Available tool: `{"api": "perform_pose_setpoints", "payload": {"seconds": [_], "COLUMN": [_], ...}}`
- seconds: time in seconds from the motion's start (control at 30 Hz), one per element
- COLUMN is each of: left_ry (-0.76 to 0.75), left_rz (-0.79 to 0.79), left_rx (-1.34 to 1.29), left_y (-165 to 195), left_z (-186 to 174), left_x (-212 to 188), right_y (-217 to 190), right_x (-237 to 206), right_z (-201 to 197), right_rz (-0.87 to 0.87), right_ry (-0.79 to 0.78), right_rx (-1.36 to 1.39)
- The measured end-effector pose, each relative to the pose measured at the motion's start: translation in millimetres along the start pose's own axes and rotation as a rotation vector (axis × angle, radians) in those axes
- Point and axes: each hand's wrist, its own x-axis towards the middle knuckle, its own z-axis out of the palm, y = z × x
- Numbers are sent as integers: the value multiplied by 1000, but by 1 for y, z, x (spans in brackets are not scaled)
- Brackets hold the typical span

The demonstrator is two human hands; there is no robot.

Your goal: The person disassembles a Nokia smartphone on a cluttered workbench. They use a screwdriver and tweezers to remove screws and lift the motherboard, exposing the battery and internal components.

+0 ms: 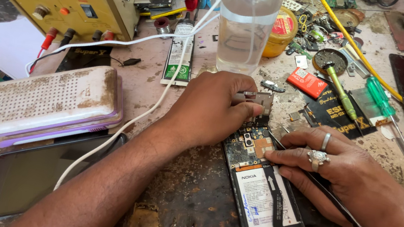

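Opened phone on the bench, both your hands working at its top end.

From the left: the perforated white case and white cable crowd your left hand, whose fingers pinch a small metal shield above the opened phone. Your right hand grips thin tweezers, tip on the board. You seem mid-removal; lift gently. Screwdrivers hem the right; free room lies nearest you.

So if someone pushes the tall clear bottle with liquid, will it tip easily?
Probably yes: the clear bottle looks tall and narrow, so it may tip. The liquid inside likely makes it fairly heavy. Its smooth wall may be slippery.
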Motion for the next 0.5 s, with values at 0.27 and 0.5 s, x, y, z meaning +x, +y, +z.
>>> {"api": "perform_pose_setpoints", "payload": {"seconds": [0.27,0.5], "left_ry": [30,-118], "left_rz": [43,-60], "left_rx": [-12,-115], "left_y": [-16,-15], "left_z": [-4,-14], "left_x": [4,0], "right_y": [-4,-1], "right_x": [2,3], "right_z": [4,7], "right_rz": [53,-3], "right_ry": [-30,-19], "right_rx": [-24,-26]}}
